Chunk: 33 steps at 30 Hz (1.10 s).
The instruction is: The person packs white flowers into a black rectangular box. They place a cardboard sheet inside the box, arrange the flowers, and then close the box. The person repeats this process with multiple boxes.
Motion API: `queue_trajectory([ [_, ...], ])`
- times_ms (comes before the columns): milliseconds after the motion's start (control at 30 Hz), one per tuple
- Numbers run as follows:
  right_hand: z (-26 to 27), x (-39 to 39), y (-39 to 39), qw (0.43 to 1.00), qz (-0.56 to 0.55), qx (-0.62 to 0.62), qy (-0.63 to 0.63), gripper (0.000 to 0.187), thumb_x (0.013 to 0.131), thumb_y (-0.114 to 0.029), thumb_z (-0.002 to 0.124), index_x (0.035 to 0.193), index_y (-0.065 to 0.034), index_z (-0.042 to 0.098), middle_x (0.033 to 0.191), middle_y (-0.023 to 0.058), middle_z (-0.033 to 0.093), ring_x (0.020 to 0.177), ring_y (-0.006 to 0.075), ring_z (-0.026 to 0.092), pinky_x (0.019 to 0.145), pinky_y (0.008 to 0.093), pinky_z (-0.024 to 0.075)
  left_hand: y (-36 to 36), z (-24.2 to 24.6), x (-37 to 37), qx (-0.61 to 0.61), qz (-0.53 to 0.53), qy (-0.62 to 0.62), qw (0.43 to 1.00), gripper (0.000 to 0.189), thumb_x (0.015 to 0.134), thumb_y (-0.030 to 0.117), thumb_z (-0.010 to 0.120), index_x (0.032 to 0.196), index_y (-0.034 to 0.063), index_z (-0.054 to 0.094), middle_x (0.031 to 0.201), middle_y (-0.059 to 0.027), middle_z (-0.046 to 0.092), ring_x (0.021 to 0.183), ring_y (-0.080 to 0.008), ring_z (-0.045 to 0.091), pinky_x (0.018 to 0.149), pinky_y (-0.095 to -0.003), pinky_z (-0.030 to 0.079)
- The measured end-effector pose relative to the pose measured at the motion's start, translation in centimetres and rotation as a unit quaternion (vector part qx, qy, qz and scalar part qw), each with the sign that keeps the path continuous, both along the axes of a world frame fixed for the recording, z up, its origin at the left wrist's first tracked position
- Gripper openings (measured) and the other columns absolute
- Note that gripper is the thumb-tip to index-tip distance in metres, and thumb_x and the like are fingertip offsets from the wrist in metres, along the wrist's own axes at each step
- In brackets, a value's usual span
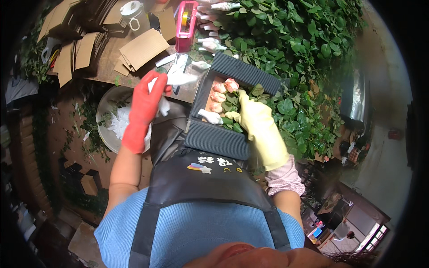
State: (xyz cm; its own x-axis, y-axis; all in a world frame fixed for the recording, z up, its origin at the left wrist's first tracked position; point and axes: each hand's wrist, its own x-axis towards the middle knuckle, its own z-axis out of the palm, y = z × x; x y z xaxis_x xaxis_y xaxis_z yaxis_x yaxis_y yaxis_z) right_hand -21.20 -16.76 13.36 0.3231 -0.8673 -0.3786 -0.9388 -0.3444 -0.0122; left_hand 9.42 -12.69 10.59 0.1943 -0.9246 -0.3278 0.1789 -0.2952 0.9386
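Note:
My left hand (149, 100), in a red rubber glove, is closed on white foam netting (182, 79), which is blurred where it sticks out. My right hand (258, 127), in a yellow rubber glove, rests on rose stems and leaves in front of me. Its thumb and forefinger are spread, and the other fingers are hidden. Beside its fingertips, several pink roses (218, 97) lie in a row on a brown cardboard piece within a black corrugated frame (216, 140). One flower head in a white foam net sleeve (211, 116) lies nearest me.
Leafy rose stems (301, 43) are heaped at the right, with sleeved heads along their left edge. A pink tape dispenser (186, 26), scissors (177, 72), cardboard pieces (144, 48) and a lidded cup (134, 16) stand or lie on the table. A tub (102, 117) holds white scraps below left.

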Motion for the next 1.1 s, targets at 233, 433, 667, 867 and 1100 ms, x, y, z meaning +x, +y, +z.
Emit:
queue_trajectory([
  [233, 7.9, 0.3, 0.9, 0.956, 0.028, 0.007, -0.291, 0.033, 0.098, -0.033, 0.07, 0.126, -0.0159, 0.074, 0.1, 0.009, 0.077, 0.094, 0.0257, 0.074, 0.087, 0.0368, 0.0578, 1.2, 3.1, -2.0, 0.059, -0.288, -0.207, 0.933, 0.027, 0.094, 0.03, 0.074, 0.109, 0.0079, 0.069, 0.09, -0.004, 0.073, 0.082, -0.0161, 0.065, 0.077, -0.0316, 0.051],
  [433, 4.3, 0.5, 0.4, 0.975, 0.11, 0.137, -0.138, 0.028, 0.098, -0.037, 0.068, 0.106, -0.0097, 0.071, 0.091, 0.0125, 0.075, 0.089, 0.0327, 0.074, 0.08, 0.044, 0.0583, -2.5, 2.8, -4.7, 0.035, -0.43, -0.224, 0.874, 0.031, 0.097, 0.038, 0.07, 0.104, 0.0075, 0.072, 0.087, -0.007, 0.072, 0.082, -0.0174, 0.065, 0.078, -0.0325, 0.05],
  [667, 2.7, 2.2, 0.4, 0.976, 0.115, 0.164, -0.082, 0.025, 0.098, -0.03, 0.065, 0.101, -0.0064, 0.072, 0.09, 0.0156, 0.076, 0.088, 0.0343, 0.075, 0.079, 0.0462, 0.0589, 0.9, -1.1, -5.7, 0.091, -0.248, 0.01, 0.965, 0.027, 0.101, 0.03, 0.067, 0.094, 0.0043, 0.072, 0.084, -0.0028, 0.072, 0.069, -0.0094, 0.058, 0.066, -0.0269, 0.046],
  [867, 3.6, 2.5, 0.5, 0.97, 0.148, 0.153, -0.113, 0.012, 0.09, -0.013, 0.065, 0.095, -0.0049, 0.073, 0.09, 0.0179, 0.076, 0.088, 0.033, 0.076, 0.079, 0.0453, 0.0597, 5.6, -3.2, -3.7, 0.117, -0.022, 0.109, 0.987, 0.027, 0.103, 0.031, 0.065, 0.099, 0.004, 0.07, 0.079, -0.0025, 0.07, 0.064, -0.008, 0.056, 0.063, -0.0253, 0.044],
  [1100, 4.2, 0.8, 1.3, 0.935, 0.198, 0.122, -0.268, 0.009, 0.082, 0.004, 0.06, 0.091, 0.002, 0.061, 0.076, 0.0196, 0.064, 0.075, 0.0402, 0.067, 0.073, 0.0447, 0.0524, 11.8, -5.2, 12.1, 0.206, -0.225, -0.681, 0.666, 0.032, 0.098, 0.035, 0.069, 0.117, 0.0086, 0.068, 0.106, -0.0176, 0.073, 0.096, -0.031, 0.072, 0.082, -0.0419, 0.057],
])
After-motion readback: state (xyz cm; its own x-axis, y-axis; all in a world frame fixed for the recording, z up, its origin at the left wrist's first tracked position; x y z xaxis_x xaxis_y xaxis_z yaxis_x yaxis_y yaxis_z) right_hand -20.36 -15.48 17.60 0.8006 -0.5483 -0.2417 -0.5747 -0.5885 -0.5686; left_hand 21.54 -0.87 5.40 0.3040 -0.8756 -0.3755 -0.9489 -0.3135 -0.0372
